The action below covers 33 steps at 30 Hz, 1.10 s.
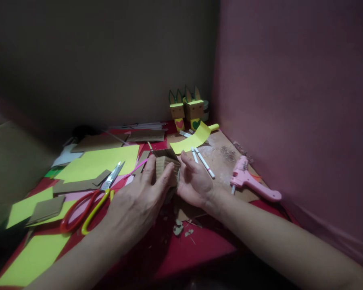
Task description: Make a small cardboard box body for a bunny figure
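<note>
A small folded piece of corrugated cardboard (165, 170) is between my two hands, above the front of the red table. My left hand (139, 197) grips it from the left, with fingers over its top and near side. My right hand (195, 181) cups its right side, palm turned up and fingers curled behind it; part of those fingers is hidden. Scissors (93, 205) with red and yellow handles lie left of my left hand. Right of my right hand, a pink glue gun (254, 183) rests on a brown board (224, 169).
Two cardboard figures with pointed ears (194, 108) stand at the back. A curved yellow sheet (193, 139) and white markers (205, 163) lie before them. Yellow paper (99, 161) and cardboard pieces cover the left side. Scraps (178, 228) lie near the front edge; walls border the table.
</note>
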Motion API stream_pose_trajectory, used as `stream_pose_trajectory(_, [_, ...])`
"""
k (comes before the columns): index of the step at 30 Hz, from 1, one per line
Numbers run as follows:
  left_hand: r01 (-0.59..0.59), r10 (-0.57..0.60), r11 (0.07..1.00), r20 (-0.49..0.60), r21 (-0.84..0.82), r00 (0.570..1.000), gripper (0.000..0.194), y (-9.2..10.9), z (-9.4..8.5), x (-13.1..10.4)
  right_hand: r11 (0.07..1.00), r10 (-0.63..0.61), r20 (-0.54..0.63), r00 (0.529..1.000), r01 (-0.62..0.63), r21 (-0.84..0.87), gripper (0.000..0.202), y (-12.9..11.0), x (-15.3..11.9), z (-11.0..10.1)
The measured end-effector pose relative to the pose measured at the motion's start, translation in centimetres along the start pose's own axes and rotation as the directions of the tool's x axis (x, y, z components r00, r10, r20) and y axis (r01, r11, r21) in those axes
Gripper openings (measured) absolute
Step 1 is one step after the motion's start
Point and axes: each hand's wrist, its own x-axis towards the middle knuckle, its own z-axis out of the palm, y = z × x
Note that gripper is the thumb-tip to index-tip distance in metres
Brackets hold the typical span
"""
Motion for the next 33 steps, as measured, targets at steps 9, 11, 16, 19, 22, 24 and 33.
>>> stream_pose_trajectory(9, [-0.051, 0.052, 0.998, -0.024, 0.032, 0.998, 0.065, 0.3, 0.1, 0.2, 1.0, 0.003, -0.026, 1.0, -0.002, 0.005, 0.033, 0.1, -0.1, 0.0])
stream_pose_trajectory(11, [-0.057, 0.058, 0.998, -0.026, 0.012, 0.998, 0.064, -0.2, 0.3, 0.1, 1.0, -0.007, -0.062, 0.998, 0.008, 0.016, 0.025, 0.2, 0.1, -0.3])
stream_pose_trajectory(16, [-0.049, 0.042, 0.996, -0.099, -0.073, 0.994, 0.06, -1.8, 0.8, 0.1, 0.997, 0.029, -0.194, 0.981, -0.014, 0.076, 0.013, 0.4, 0.6, -1.2])
stream_pose_trajectory(19, [-0.023, 0.001, 0.989, -0.148, -0.144, 0.989, 0.057, -2.5, 1.3, 0.0, 0.997, 0.015, -0.253, 0.967, 0.005, 0.078, 0.017, 0.5, 0.8, -1.5])
stream_pose_trajectory(22, [-0.006, -0.033, 0.978, -0.187, -0.206, 0.982, 0.057, -2.9, 1.7, -0.2, 0.997, 0.016, -0.288, 0.957, 0.007, 0.077, 0.021, 0.5, 1.0, -1.4])
stream_pose_trajectory(24, [0.021, -0.077, 0.962, -0.197, -0.274, 0.977, 0.054, -3.0, 1.8, -0.4, 0.997, 0.025, -0.31, 0.95, -0.001, 0.078, 0.022, 0.5, 1.0, -1.3])
stream_pose_trajectory(33, [0.482, -0.663, 0.424, 0.1, -0.767, 0.742, 0.03, -3.4, 0.6, 0.3, 0.998, 0.069, -0.336, 0.939, -0.068, 0.012, 0.017, 0.1, 0.8, -1.6])
